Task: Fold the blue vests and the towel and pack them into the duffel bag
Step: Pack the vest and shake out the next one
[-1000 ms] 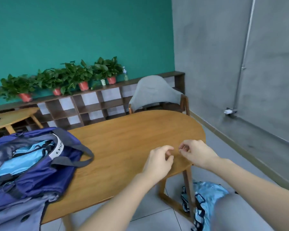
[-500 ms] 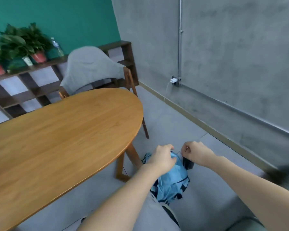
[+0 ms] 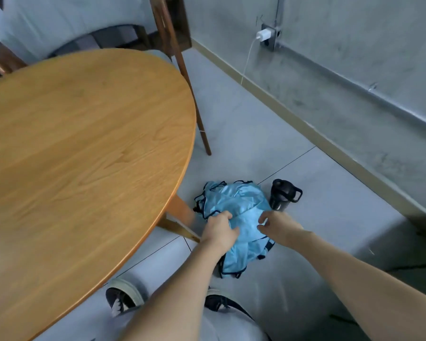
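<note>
Item: blue vests (image 3: pixel 239 212), a crumpled light-blue heap with dark trim, lying on the grey floor (image 3: pixel 256 134) beside the desk leg (image 3: pixel 180 212). How many vests make up the heap cannot be told; its near edge is partly covered by the hands and forearms.

Item: dark bottle (image 3: pixel 284 194), upright on the floor, just beside the heap's far right corner; its lower part is hidden behind the fabric and the right hand.

Item: desk (image 3: pixel 84 148), oval, wooden, cut off at the left edge and blurred.

Item: chair (image 3: pixel 172 45) at the far end of the desk, mostly cut off at the top (draped in grey cloth, softly out of focus).

Item: white charger (image 3: pixel 263 35) plugged into a wall socket, its cable trailing down to the skirting.

Item: shoes (image 3: pixel 123 295), seen between desk edge and forearms, partly hidden.

Left hand (image 3: pixel 219 231): fingers curled, bunching the fabric at the heap's left side.

Right hand (image 3: pixel 278 225): fingers bent, tips on the fabric at the heap's right side; whether it truly pinches the cloth cannot be told.
</note>
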Tool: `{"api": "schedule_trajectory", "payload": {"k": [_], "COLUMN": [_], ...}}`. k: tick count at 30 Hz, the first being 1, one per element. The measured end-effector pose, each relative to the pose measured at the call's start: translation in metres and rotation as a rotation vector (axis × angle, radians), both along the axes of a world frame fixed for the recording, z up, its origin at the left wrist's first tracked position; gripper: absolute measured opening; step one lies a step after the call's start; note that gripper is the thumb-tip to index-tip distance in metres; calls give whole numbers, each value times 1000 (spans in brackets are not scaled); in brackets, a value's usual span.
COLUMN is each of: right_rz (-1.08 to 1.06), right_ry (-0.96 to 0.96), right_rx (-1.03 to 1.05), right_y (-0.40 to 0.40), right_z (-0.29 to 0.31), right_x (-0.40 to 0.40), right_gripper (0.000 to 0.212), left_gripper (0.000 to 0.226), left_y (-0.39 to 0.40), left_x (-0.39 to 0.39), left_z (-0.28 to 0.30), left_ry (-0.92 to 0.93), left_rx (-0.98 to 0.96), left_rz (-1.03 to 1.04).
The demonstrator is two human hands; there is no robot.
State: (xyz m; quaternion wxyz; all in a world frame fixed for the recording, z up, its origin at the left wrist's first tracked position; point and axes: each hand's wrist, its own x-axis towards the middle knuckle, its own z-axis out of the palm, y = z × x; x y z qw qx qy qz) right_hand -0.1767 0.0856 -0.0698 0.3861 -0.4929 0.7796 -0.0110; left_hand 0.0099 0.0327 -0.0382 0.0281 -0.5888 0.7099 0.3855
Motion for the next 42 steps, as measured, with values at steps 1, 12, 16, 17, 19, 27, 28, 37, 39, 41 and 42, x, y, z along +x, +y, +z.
{"api": "schedule_trajectory", "payload": {"k": [1, 12, 16, 17, 19, 27, 28, 37, 39, 41, 42], "right_rz": [-11, 54, 105, 110, 105, 70, 71, 83, 79, 80, 86], "right_ry": [-8, -53, 10, 27, 29, -155, -167, -229, -221, -234, -233], "right_rx": [18, 82, 137, 130, 104, 5, -17, -303, -359, -408, -435], "right_y": [-6, -63, -58, -56, -51, -37, -35, -19, -15, -11, -10], "right_z": [-11, -86, -99, -100, -99, -54, -45, 66, 93, 120, 134], "right_x": [2, 9, 4, 3, 0, -6, -6, -4, -2, -1, 0], "right_gripper": [23, 49, 27, 20, 13, 20, 19, 17, 17, 21, 22], "left_gripper": [48, 45, 46, 48, 52, 57, 59, 90, 91, 88, 87], "left_y": [-5, -44, -50, -51, -53, -46, -43, -10, 0, 11, 16], "left_x": [-1, -19, -15, -14, -13, -15, -14, 3, 3, 2, 0], "left_z": [-8, -81, -92, -93, -92, -67, -62, 6, 25, 47, 59], "left_ry": [-8, -70, -95, -101, -100, -86, -86, -5, 71, 154, 193], "left_rx": [4, 93, 112, 115, 126, 127, 122, -3, -34, -73, -103], "left_rz": [-2, -93, -88, -91, -82, -130, -138, -84, -38, -8, 9]}}
